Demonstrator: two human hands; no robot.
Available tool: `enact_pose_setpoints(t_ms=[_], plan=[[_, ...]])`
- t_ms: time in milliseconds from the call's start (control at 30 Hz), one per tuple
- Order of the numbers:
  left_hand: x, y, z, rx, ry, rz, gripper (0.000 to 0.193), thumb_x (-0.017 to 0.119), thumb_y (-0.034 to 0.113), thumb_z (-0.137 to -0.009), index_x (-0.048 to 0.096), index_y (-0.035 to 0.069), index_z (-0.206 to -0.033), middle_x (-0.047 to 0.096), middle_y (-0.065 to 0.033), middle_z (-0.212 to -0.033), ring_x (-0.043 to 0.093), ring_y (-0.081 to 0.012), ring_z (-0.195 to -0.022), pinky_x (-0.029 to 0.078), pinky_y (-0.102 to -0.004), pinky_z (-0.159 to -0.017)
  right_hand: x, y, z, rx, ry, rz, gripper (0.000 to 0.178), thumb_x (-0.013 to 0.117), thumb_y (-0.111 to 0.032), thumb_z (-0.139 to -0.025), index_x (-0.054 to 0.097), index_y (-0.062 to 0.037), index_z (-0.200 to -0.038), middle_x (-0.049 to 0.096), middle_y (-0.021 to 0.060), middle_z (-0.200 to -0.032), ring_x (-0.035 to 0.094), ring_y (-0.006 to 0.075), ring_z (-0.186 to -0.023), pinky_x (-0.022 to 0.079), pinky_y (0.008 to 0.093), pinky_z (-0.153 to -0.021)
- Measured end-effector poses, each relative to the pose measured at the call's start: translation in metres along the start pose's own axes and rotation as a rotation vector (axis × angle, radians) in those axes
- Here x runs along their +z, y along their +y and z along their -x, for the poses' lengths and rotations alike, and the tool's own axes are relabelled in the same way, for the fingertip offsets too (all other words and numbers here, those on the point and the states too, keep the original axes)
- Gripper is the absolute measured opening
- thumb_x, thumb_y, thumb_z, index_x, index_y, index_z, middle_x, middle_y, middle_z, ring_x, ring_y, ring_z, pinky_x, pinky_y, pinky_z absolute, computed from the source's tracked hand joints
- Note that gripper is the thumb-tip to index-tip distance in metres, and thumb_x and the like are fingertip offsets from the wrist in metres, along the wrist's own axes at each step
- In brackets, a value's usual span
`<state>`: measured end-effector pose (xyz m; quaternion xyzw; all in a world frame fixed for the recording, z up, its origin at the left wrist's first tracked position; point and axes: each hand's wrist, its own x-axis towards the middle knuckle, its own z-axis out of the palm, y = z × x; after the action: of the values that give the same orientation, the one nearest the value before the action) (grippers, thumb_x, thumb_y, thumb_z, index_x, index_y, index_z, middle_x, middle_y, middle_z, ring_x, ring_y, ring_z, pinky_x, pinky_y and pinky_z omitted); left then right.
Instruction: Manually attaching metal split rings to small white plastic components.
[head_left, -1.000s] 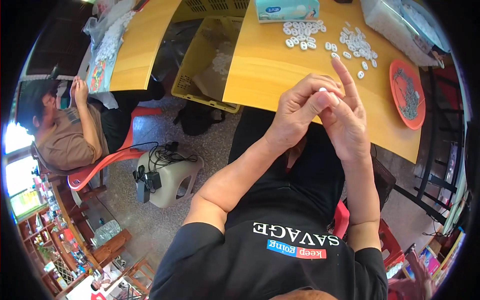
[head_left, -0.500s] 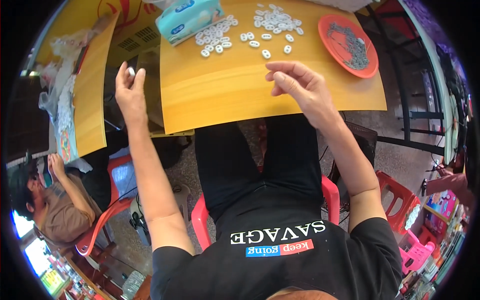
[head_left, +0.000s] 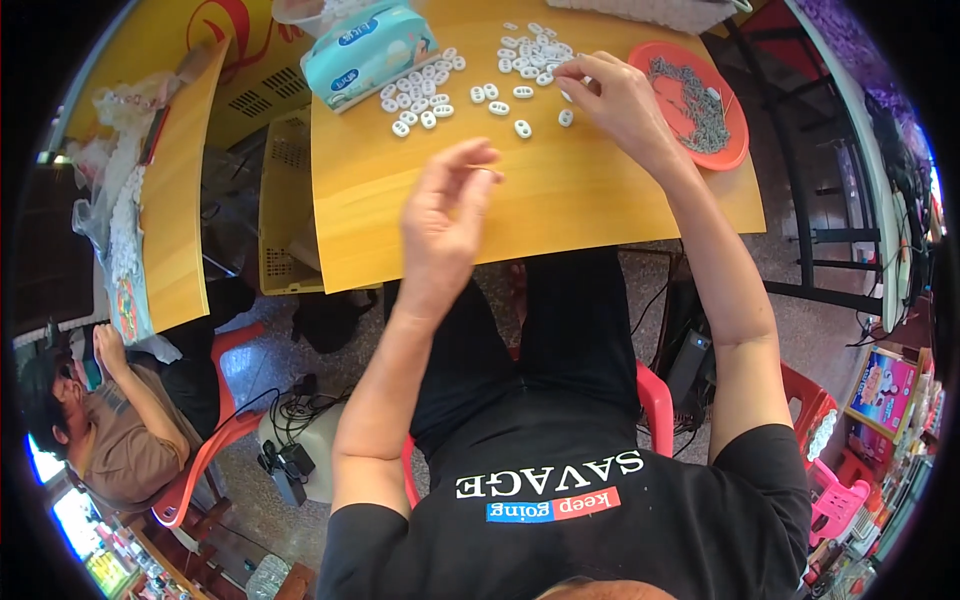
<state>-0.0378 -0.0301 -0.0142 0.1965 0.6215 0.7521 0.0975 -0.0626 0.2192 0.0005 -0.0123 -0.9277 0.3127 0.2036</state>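
Above the front of the yellow wooden table, my left hand (head_left: 447,215) has its fingers curved and its thumb apart from them; no piece shows between them. My right hand (head_left: 610,95) reaches to the right edge of a heap of small white oval two-hole pieces (head_left: 535,52), fingers and thumb apart, with a white piece partly hidden by the thumb. A second group of these pieces (head_left: 425,90) lies to the left, and several single ones, such as a white oval piece (head_left: 522,129), are scattered between.
A red plate (head_left: 735,150) holds grey small parts (head_left: 700,105) at the right. Beside the left group stands a blue tissue pack (head_left: 370,55). A yellow crate (head_left: 285,200) sits below the table's left edge. Another person (head_left: 130,410) sits at the far left.
My left hand has moved right from beyond the table's left edge; the white piece it held no longer shows. My right hand has moved forward to the heap.
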Motion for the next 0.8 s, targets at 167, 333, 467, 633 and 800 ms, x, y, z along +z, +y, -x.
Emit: enact_pose_setpoints(t_ms=[167, 333, 467, 633, 800], plan=[[0.027, -0.024, 0.003, -0.047, -0.050, 0.044, 0.025, 0.057, 0.001, -0.097, 0.059, 0.002, -0.122, 0.066, -0.0064, -0.107, 0.064, -0.0120, -0.091, 0.052, -0.0250, -0.080, 0.014, 0.003, -0.017, -0.082, -0.070, 0.161, 0.020, 0.065, -0.026, -0.090, 0.072, -0.0097, -0.100, 0.066, 0.0108, -0.093, 0.066, 0.0320, -0.087, 0.052, 0.0431, -0.079], [0.023, -0.025, 0.001, -0.011, -0.036, -0.019, 0.023, 0.057, 0.000, -0.096, 0.060, 0.000, -0.119, 0.065, -0.0081, -0.104, 0.066, -0.0133, -0.087, 0.053, -0.0256, -0.076, 0.022, 0.000, -0.016, -0.245, -0.084, 0.236, 0.020, 0.065, -0.025, -0.089, 0.072, -0.0119, -0.102, 0.065, 0.0113, -0.093, 0.066, 0.0322, -0.088, 0.052, 0.0435, -0.078], [0.020, -0.023, 0.002, -0.057, -0.092, -0.030, 0.026, 0.054, 0.003, -0.099, 0.056, -0.001, -0.125, 0.064, -0.0082, -0.111, 0.063, -0.0137, -0.095, 0.050, -0.0266, -0.088, 0.023, -0.009, -0.008, -0.249, -0.174, 0.285, 0.018, 0.064, -0.024, -0.089, 0.072, -0.0113, -0.099, 0.065, 0.0117, -0.092, 0.066, 0.0333, -0.085, 0.053, 0.0439, -0.074], [0.019, -0.023, 0.002, -0.025, -0.111, -0.051, 0.025, 0.054, 0.001, -0.099, 0.057, -0.003, -0.124, 0.063, -0.0093, -0.110, 0.063, -0.0141, -0.096, 0.051, -0.0265, -0.088, 0.023, -0.015, -0.001, -0.289, -0.176, 0.150, 0.016, 0.063, -0.020, -0.090, 0.071, -0.0091, -0.099, 0.066, 0.0113, -0.091, 0.066, 0.0339, -0.082, 0.053, 0.0435, -0.071], [0.019, -0.023, 0.002, -0.012, -0.106, -0.051, 0.023, 0.054, 0.000, -0.099, 0.059, -0.003, -0.121, 0.062, -0.0088, -0.109, 0.064, -0.0140, -0.095, 0.051, -0.0259, -0.086, 0.017, -0.006, -0.019, -0.237, -0.071, 0.137, 0.017, 0.063, -0.020, -0.091, 0.071, -0.0083, -0.101, 0.067, 0.0115, -0.094, 0.066, 0.0341, -0.086, 0.053, 0.0434, -0.074]])
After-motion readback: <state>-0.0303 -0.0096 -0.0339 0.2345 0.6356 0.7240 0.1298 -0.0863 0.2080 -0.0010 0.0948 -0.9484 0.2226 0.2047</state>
